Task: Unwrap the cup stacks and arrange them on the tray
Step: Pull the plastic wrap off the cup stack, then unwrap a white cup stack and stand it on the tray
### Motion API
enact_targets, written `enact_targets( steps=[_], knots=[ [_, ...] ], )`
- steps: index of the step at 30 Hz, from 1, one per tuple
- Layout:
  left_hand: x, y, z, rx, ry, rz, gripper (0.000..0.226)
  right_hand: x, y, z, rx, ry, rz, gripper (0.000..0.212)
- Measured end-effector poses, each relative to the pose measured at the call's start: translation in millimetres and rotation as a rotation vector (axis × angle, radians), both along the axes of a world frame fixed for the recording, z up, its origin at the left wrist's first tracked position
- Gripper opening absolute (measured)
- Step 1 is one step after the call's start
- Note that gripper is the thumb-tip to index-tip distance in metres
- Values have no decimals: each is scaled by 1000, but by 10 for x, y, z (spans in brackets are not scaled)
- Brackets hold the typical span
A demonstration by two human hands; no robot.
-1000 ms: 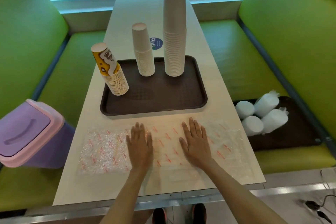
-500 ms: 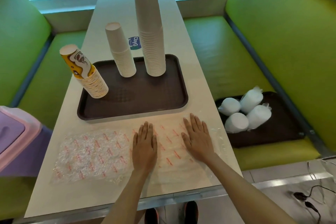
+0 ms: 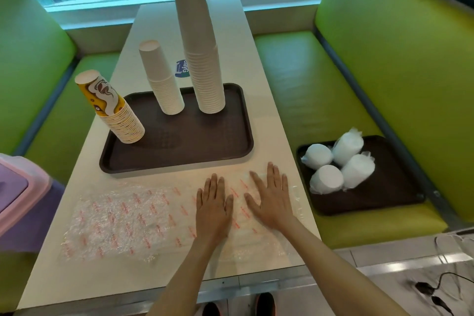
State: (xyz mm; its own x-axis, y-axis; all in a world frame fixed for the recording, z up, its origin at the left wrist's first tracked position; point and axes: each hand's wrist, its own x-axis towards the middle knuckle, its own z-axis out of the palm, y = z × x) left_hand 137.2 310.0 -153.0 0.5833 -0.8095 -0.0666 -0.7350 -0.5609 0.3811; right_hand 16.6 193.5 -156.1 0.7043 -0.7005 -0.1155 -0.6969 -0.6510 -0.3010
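Cup stacks (image 3: 202, 59) unmoved on tray (image 3: 192, 141); left hand (image 3: 214, 206) and right hand (image 3: 272, 200), spread flat, now press wrapper (image 3: 123, 220) nearer desk's (image 3: 77, 277) right edge.

Bare forearms (image 3: 179, 277), black-and-orange shoes (image 3: 265, 301)

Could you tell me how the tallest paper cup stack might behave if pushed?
The tall stack of plain paper cups is very high over a narrow base on the brown plastic tray, so it would probably tip if pushed near the top. Being paper, it is likely light, and a low push may slide it.
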Motion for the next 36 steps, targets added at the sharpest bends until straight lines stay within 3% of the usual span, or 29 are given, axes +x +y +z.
enact_targets(
  steps=[5,9,12,14,16,18,22,25,31,36],
  knots=[
    [1,12,-18,83,-28,-28,82,-75,-138,20,-23,56,-32,115],
    [38,-15,6,134,7,-45,80,-8,-174,89,-14,120,-44,123],
    [60,-15,95,206,50,-73,64,-41,-180,173,19,134,-40,125],
    [94,-53,180,260,67,-88,63,-78,-207,262,-15,7,-73,104],
    [145,-151,317,280,65,-73,62,-115,-282,356,-63,-175,-167,64],
    [166,-261,455,220,49,-53,52,-150,-377,484,12,-331,-290,40],
    [-103,-453,700,-103,241,-113,38,-405,-534,654,198,-569,-537,26],
    [-391,-720,896,-231,360,-224,28,-621,-721,734,273,-662,-712,23],
    [-1027,-1426,1031,-251,696,-212,24,-1118,-1152,574,466,-716,-902,20],
    [-1568,-2113,672,-150,1036,37,16,-1614,-1508,178,685,-624,-993,15]
  ],
)
